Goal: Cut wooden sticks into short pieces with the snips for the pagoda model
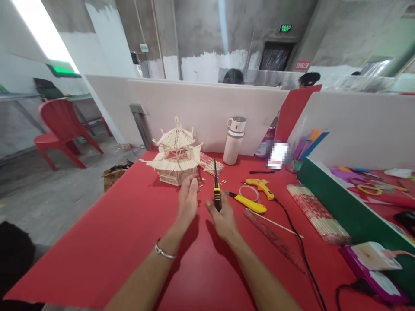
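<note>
A two-tiered pagoda model [177, 157] made of thin pale wooden sticks stands upright at the back left of the red table. Just in front of its right side is my left hand [188, 198], fingers stretched forward and nothing visible in it. I cannot tell whether the fingertips touch the model's base. My right hand [224, 218] grips a tool with a black-and-yellow handle [217, 198] and a long, thin dark shaft pointing away from me; its exact kind is unclear. A yellow utility knife [249, 203] lies right of that hand, near a yellow hot glue gun [261, 186].
Behind the tool are a pack of sticks [210, 164] and a white bottle [234, 142]. Rightward lie a clear ruler [275, 239], another stick pack [317, 211], the glue gun's black cord [296, 233] and a green divider [353, 203]. White panels [201, 103] border the back.
</note>
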`<state>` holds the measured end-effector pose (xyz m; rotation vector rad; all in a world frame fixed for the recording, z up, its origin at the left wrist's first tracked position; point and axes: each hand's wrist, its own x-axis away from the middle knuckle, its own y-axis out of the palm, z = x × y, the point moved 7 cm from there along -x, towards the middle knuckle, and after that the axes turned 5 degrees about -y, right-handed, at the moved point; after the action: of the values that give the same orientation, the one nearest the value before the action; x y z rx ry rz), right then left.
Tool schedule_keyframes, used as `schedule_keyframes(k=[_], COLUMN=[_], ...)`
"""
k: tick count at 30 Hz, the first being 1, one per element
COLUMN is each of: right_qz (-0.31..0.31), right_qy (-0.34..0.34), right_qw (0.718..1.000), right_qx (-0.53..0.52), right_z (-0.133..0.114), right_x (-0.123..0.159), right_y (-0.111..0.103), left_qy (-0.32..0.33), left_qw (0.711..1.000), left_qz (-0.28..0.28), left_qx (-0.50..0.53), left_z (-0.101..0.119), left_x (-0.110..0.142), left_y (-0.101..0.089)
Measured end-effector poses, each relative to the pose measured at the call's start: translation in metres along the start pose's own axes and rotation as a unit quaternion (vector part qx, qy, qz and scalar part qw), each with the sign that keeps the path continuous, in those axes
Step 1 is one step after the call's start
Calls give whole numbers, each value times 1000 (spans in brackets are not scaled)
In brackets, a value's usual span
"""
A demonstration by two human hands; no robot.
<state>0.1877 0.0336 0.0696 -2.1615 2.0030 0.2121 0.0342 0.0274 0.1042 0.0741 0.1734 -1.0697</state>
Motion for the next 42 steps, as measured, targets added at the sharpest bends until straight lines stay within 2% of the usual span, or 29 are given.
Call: schedule_keyframes(k=[2, 5, 8, 12, 18, 21, 25, 30, 42], right_qz=[-13, -27, -30, -42, -64, -66, -63, -53, -61], right_qy=[0, -2, -4, 25, 117, 138, 141, 139, 127], right_qw=[1000, 999, 999, 998, 983, 978, 977, 977, 980], right_qx=[-1, -21, -35, -47, -122, -146, -147, -150, -142], right_z=[2, 9, 15, 22, 24, 23, 25, 26, 28], right_x=[1, 0, 0, 0, 3, 4, 2, 1, 0], right_y=[3, 8, 10, 13, 20, 20, 17, 16, 17], left_qy=[43, 62, 79, 77, 60, 42, 29, 25, 55], left_qw=[999, 990, 970, 962, 969, 972, 971, 975, 966], left_qz=[-12, -90, -151, -188, -178, -181, -201, -192, -172], left_qx=[-17, -90, -174, -181, -159, -143, -123, -111, -187], left_z=[22, 38, 40, 32, 24, 22, 20, 19, 27], left_x=[-14, -32, -45, -55, -60, -60, -61, -62, -57], left_y=[-2, 12, 29, 42, 45, 47, 50, 47, 46])
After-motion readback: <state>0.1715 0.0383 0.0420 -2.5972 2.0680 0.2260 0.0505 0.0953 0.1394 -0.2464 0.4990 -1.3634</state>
